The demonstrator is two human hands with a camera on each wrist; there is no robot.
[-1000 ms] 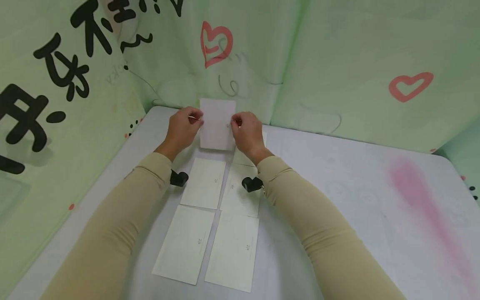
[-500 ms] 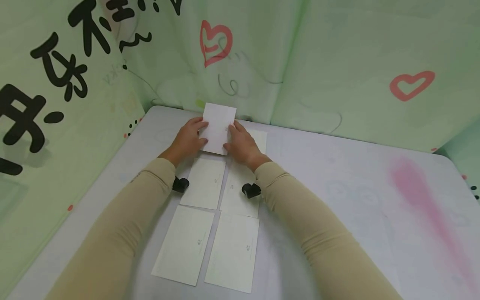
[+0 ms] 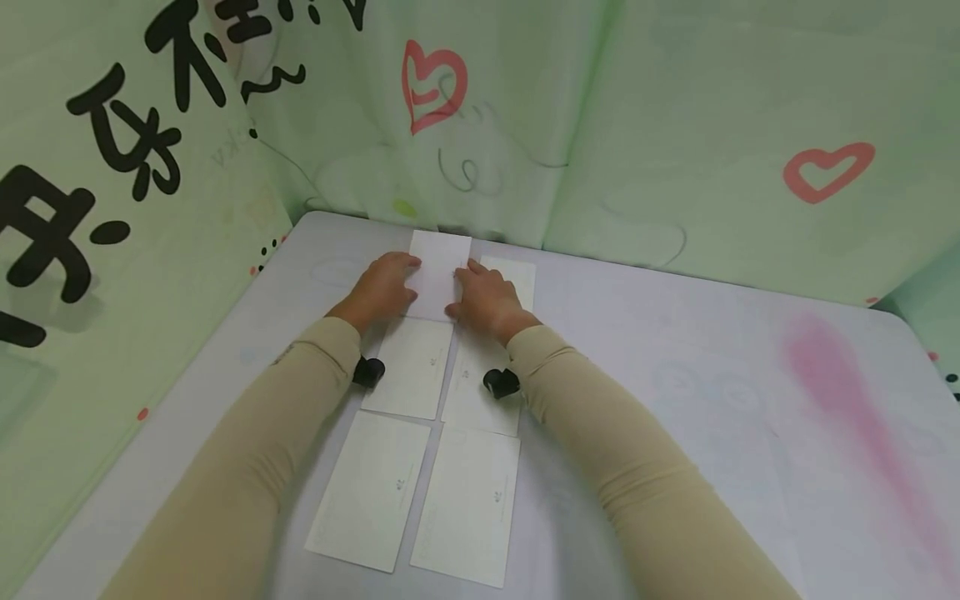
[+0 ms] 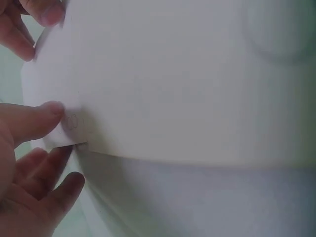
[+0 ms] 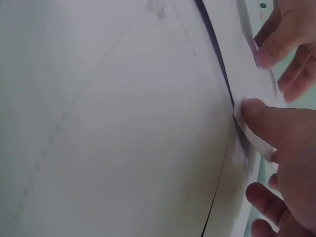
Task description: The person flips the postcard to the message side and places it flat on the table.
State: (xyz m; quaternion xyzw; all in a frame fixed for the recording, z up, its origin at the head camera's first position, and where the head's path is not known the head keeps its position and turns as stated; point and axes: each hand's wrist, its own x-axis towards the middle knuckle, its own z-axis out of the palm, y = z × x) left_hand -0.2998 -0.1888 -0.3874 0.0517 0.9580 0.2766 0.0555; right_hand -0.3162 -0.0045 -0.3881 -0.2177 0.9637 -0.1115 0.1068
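A plain white card (image 3: 438, 271) with a small printed mark lies between my two hands at the far end of a card layout. My left hand (image 3: 381, 287) holds its left edge, thumb near the lower corner and fingers higher up. On the opposite edge, my right hand (image 3: 486, 298) grips it the same way and hides part of the card beside it. The right wrist view shows my right thumb (image 5: 259, 111) on the near edge of the held card (image 5: 247, 69). Just below it lies another white card (image 3: 417, 367), its top edge close to the held one.
More white cards lie in two columns toward me, including a front left card (image 3: 369, 492), a front right card (image 3: 465, 504) and a far right card (image 3: 517, 279). A green curtain (image 3: 675, 125) with red hearts borders the white table (image 3: 675, 433) at the back and left.
The card has come down from upright against the curtain to lie at the top of the left column. My hands have lowered with it, moving from its upper sides to its lower edges.
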